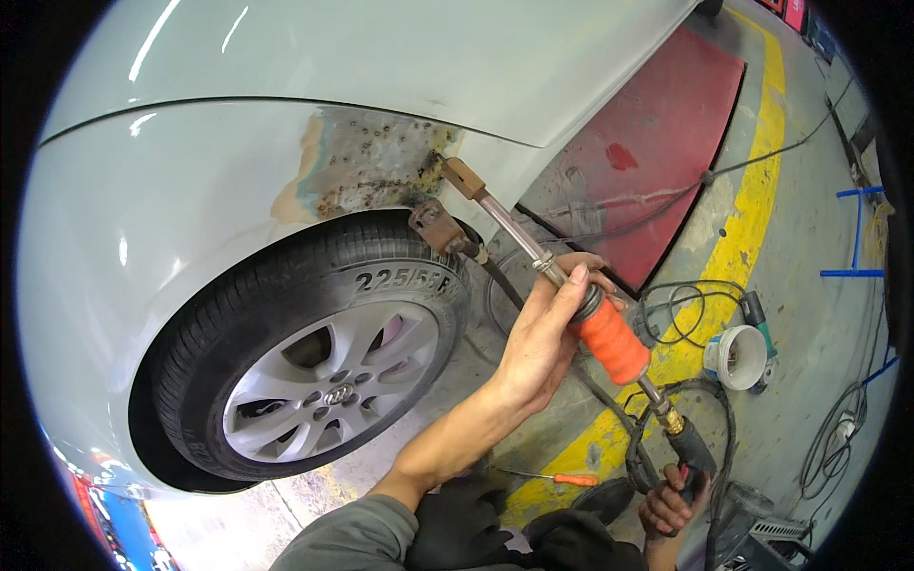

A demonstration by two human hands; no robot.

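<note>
Gripping the puller (533, 249): my left hand (543, 338) by its orange weight (614, 341), right hand (671, 500) clenching the handle; the sanded dent (367, 162) at 11 o'clock looks unrepaired.

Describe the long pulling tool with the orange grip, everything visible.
The pulling tool is a slim metal rod lying diagonally. Its brown tip presses against the sanded, bare patch of the white car panel above the tyre. The left hand wraps the orange sliding grip; the right hand grips the black handle past a brass fitting.
</note>
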